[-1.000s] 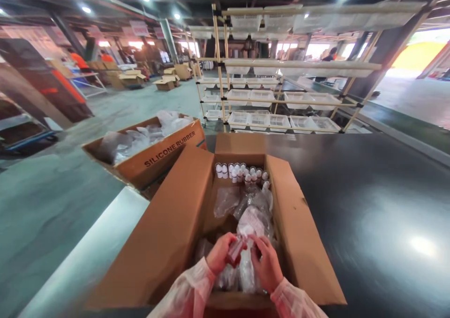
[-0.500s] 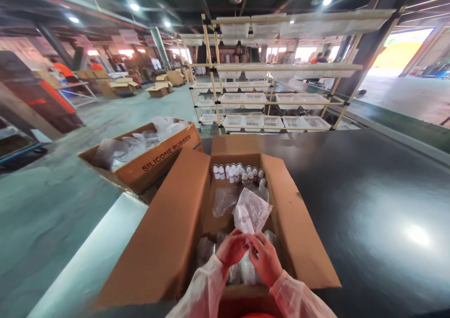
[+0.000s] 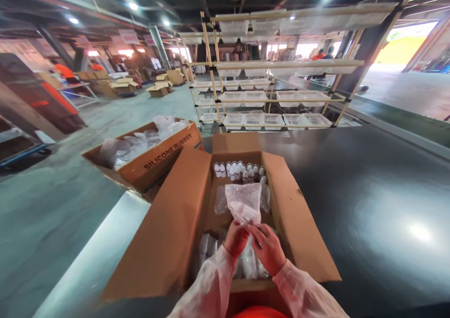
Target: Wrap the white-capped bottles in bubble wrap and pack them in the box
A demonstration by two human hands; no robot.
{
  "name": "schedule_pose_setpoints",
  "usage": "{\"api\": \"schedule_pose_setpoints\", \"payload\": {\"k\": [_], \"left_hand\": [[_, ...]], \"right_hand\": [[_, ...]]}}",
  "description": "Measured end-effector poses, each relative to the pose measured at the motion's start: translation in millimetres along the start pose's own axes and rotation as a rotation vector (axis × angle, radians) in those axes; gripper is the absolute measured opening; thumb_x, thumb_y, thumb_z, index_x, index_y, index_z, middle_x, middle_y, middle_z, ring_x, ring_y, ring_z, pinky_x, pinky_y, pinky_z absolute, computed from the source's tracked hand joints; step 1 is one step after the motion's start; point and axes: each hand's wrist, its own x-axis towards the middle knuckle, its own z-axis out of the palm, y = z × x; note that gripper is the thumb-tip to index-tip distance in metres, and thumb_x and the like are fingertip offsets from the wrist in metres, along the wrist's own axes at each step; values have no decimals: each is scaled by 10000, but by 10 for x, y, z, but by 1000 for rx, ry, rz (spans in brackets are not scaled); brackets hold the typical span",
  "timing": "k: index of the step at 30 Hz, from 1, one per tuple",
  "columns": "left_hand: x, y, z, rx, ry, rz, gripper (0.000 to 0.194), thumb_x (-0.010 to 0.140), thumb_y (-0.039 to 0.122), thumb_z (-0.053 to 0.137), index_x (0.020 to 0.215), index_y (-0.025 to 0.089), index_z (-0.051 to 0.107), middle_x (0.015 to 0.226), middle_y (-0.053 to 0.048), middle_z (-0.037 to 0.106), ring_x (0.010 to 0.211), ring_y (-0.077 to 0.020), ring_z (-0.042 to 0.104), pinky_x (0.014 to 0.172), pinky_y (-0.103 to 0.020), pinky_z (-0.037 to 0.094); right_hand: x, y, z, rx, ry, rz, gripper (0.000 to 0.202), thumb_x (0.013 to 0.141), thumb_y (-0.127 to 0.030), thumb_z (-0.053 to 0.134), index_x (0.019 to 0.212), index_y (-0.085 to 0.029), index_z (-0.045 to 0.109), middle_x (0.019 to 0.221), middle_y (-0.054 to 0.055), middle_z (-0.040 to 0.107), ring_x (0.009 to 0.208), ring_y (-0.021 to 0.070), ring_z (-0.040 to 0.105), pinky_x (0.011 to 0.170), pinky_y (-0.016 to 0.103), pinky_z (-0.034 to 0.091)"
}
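A bubble-wrap bag (image 3: 243, 200) is held up over the open cardboard box (image 3: 154, 224), its near end between my hands. My left hand (image 3: 236, 238) is closed on that end. My right hand (image 3: 267, 248) pinches the same end from the right, fingertips touching the left hand's. Small white-capped bottles (image 3: 237, 170) stand in rows at the far end of the box. Several clear plastic-wrapped items (image 3: 249, 261) lie in the near end, partly hidden under my hands and wrists. More clear wrap (image 3: 221, 200) lies behind the bag.
A second box (image 3: 168, 154), marked SILICONE RUBBER and filled with clear wrap, sits at the left. Both are by the dark table (image 3: 351, 191). A rack (image 3: 274, 100) with white baskets stands beyond; people in orange are far back.
The bubble-wrap bag has swung left and now stands more upright and spread. My hands have moved slightly up and away from me, with the left hand closed tighter.
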Motion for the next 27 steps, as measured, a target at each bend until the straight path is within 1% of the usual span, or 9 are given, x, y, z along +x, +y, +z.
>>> {"api": "schedule_pose_setpoints", "payload": {"k": [3,6,9,12,17,19,23,25,27], "left_hand": [[-16,-17,98,12,45,72,282,451,164,756,682,148,594,661,1,619,608,-106,517,611,-246,405],[-13,-1,149,15,70,72,272,456,168,732,662,156,555,634,18,575,592,-93,481,595,-239,381],[6,13,160,19,102,60,288,430,149,707,640,166,511,579,45,512,553,-79,444,567,-233,352],[15,31,181,-2,141,84,298,411,140,692,625,172,486,573,59,496,539,-68,427,556,-224,343],[-22,104,246,32,301,157,287,398,133,688,643,161,542,590,46,546,547,-71,444,555,-219,355],[-46,135,252,52,259,131,262,400,123,679,619,157,539,573,43,535,544,-73,437,557,-221,362],[-81,152,219,97,77,42,294,422,211,722,638,161,529,613,25,535,572,-88,444,579,-239,393],[-79,139,183,177,97,88,334,436,268,744,669,172,525,646,15,538,585,-94,440,578,-246,400],[-54,121,137,245,163,164,351,443,290,748,659,188,491,644,19,512,582,-94,421,577,-250,407]], "right_hand": [[38,50,-27,-87,58,2,315,807,-18,434,993,-200,611,871,50,619,809,169,582,723,286,527],[106,120,-55,-181,105,66,140,812,-68,495,781,-186,563,808,49,581,787,192,532,730,330,483],[175,159,-51,-181,8,85,189,831,-101,527,668,-191,496,713,30,551,709,170,504,679,294,437],[213,130,-20,-143,-85,53,231,808,-60,493,625,-196,456,644,9,500,631,144,471,597,253,384],[218,34,7,-124,-162,-23,208,766,-50,489,622,-195,451,654,8,510,650,142,480,602,247,363],[218,14,2,-128,-170,2,201,749,-45,485,620,-195,448,660,11,516,652,141,483,601,248,362],[236,-20,-22,-157,-186,20,185,747,-64,496,622,-195,457,671,16,532,645,144,484,588,257,350],[241,-54,-31,-164,-202,-12,185,757,-72,494,623,-195,463,669,16,540,638,147,486,580,264,344],[235,-102,-30,-168,-226,-32,176,742,-65,493,625,-195,473,674,17,547,646,150,494,581,270,343]]}}
